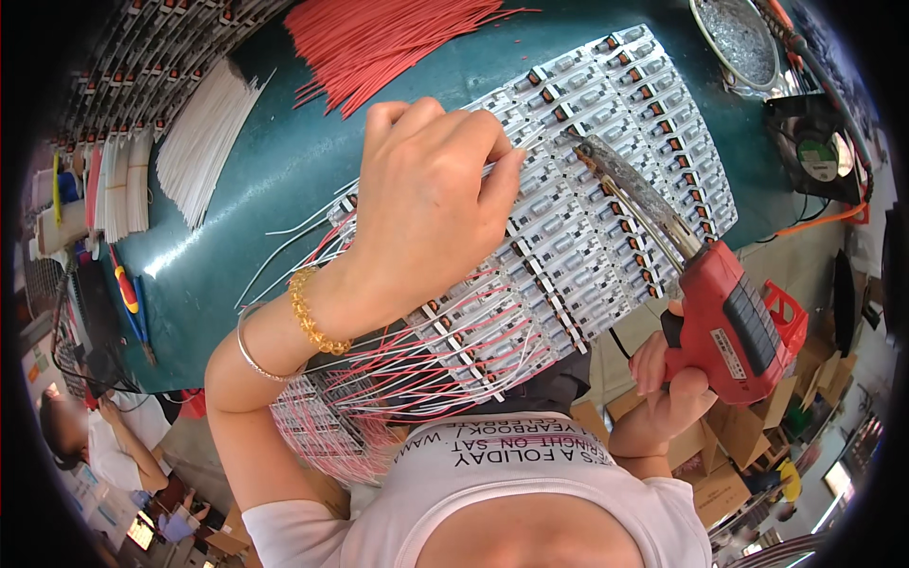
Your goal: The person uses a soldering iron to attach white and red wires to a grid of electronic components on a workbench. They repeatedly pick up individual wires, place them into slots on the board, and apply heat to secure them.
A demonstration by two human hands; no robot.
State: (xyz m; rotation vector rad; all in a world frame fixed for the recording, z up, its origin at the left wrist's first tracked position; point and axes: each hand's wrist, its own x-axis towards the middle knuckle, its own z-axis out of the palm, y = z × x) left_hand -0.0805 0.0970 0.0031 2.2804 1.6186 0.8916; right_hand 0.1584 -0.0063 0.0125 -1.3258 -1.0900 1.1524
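My right hand point(674, 393) is wrapped round the grip of a red soldering gun point(724, 312), at the right of the view. Its long, darkened metal tip point(644, 185) reaches up and left over a panel of small circuit boards point(597, 227). Left of that tip, my left hand point(440, 185) hovers low over the panel, thumb and fingers pinched together. Whatever they hold is hidden behind the fingers. Red and white wires point(473, 331) hang off the panel's near-left rows toward my lap.
Red wires point(388, 43) and white wires point(204, 142) lie in bundles on the green tabletop point(303, 170). A round metal dish point(737, 43) and a black fan-like device point(814, 147) stand at far right. Pliers point(133, 303) lie at left. Another person point(118, 431) sits at lower left.
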